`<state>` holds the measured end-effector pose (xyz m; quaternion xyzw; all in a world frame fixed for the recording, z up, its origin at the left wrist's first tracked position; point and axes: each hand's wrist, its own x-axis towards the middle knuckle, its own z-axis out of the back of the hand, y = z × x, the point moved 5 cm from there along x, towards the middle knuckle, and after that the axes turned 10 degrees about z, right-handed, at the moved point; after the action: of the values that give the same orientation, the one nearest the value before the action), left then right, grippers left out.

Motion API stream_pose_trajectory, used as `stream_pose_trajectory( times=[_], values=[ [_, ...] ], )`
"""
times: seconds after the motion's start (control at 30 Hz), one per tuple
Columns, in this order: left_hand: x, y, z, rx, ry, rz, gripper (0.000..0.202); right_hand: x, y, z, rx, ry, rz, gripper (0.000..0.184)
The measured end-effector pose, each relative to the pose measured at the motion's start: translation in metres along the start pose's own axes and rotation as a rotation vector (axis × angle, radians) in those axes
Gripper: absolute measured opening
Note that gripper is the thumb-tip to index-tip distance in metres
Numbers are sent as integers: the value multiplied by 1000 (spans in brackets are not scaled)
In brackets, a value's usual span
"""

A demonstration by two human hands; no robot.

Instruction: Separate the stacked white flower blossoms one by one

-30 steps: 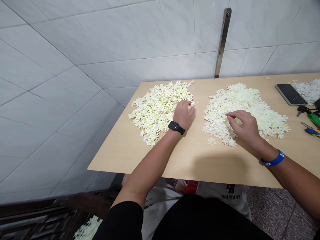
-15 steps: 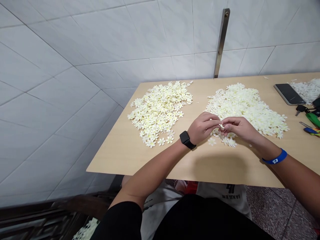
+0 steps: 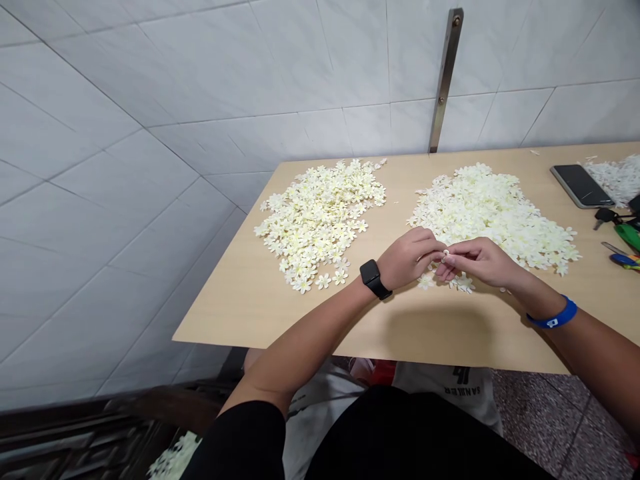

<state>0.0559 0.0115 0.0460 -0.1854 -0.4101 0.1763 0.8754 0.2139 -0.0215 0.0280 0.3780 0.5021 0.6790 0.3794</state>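
Observation:
My left hand, with a black watch on its wrist, is closed in a pinch and meets the fingertips of my right hand. Between the two sets of fingers is a small pale artificial flower, mostly hidden by them. My right hand is also pinched on it. Both hands hover over the near edge of a heap of pale flowers. A second flower heap, with yellower centres, lies on the tabletop to the left.
On the wooden table, a phone, keys and scissors lie at the right. Behind the phone is a pile of thin white pieces. A tiled wall with a metal bar borders the table's back.
My fingertips have drawn closer together around the small flower, which is now more covered. My right hand has shifted slightly; the heaps look the same.

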Motion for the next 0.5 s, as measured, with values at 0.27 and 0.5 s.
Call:
stream_pose_trajectory(
  times=[0.27,0.5],
  values=[
    [2,-6,7,-206,-39,216,25,-2,1,-3,234,105,-27,48],
    [5,5,9,-366,-26,320,27,2,-8,-3,224,57,-29,44]
  ],
)
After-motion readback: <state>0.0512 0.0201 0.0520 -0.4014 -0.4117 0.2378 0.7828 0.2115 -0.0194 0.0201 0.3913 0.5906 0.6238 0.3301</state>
